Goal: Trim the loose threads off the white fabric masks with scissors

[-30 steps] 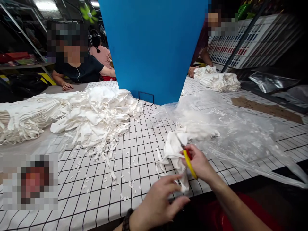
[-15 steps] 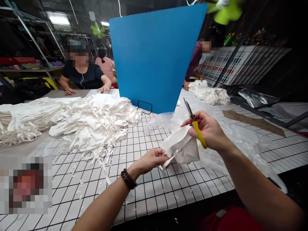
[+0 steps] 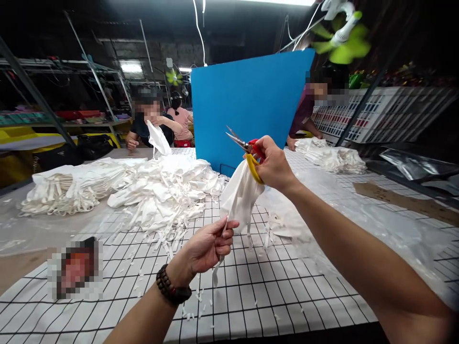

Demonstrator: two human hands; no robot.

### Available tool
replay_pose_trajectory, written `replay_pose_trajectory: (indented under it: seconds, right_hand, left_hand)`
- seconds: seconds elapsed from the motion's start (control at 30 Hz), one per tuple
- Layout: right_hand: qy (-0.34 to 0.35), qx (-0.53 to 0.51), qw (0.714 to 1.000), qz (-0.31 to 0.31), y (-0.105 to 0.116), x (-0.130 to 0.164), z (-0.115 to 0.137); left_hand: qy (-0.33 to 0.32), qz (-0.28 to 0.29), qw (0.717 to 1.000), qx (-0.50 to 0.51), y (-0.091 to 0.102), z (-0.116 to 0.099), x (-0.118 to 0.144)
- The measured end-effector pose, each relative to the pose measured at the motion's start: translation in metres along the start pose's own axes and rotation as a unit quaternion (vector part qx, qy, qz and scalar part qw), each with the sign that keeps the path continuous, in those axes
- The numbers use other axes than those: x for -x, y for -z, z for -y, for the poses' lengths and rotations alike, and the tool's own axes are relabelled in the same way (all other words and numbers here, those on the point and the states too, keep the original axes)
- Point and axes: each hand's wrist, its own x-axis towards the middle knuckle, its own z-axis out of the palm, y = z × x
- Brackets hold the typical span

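A white cloth piece [image 3: 238, 196] with thin straps hangs between my hands above the grid-patterned table cover. My left hand [image 3: 211, 243] pinches its lower left edge, and a narrow strap dangles below those fingers. In my right hand [image 3: 274, 165] is a pair of scissors [image 3: 254, 168] with red and yellow handles. Their blades point up and left, slightly apart, clear of the cloth. The top of the cloth meets the right fingers behind the yellow handle; their grip on it is partly hidden.
A loose heap of white cloth pieces [image 3: 161, 191] lies left, beside a stacked pile [image 3: 71, 186]. Clear plastic sheeting [image 3: 344, 239] and a cardboard strip [image 3: 405, 200] are at right. A blue board [image 3: 247, 105] stands ahead. One co-worker [image 3: 152, 124] sits across, holding a white piece.
My right hand has moved left and up, and the scissors' blades now show spread. The cloth hangs more upright. My view has shifted, and the co-worker opposite has raised a white piece.
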Motion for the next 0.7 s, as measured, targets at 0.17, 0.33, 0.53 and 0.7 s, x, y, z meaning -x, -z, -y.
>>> replay_pose_trajectory:
  seconds: [0.17, 0.33, 0.53, 0.7]
  right_hand:
    - [-0.047, 0.079, 0.995, 0.043, 0.012, 0.052, -0.001]
    - [-0.297, 0.148, 0.916, 0.227, 0.038, 0.141, -0.027]
    - [-0.402, -0.213, 0.876, 0.162, 0.008, 0.205, -0.005]
    - [-0.380, -0.306, 0.870, 0.071, -0.044, 0.217, 0.020]
  left_hand:
    - [-0.135, -0.064, 0.988, -0.046, 0.009, 0.021, 0.013]
    - [-0.159, -0.093, 0.975, -0.127, 0.028, 0.056, 0.010]
    - [-0.132, -0.069, 0.973, -0.176, 0.029, 0.082, 0.002]
    - [-0.164, -0.101, 0.954, -0.230, 0.025, 0.085, 0.006]
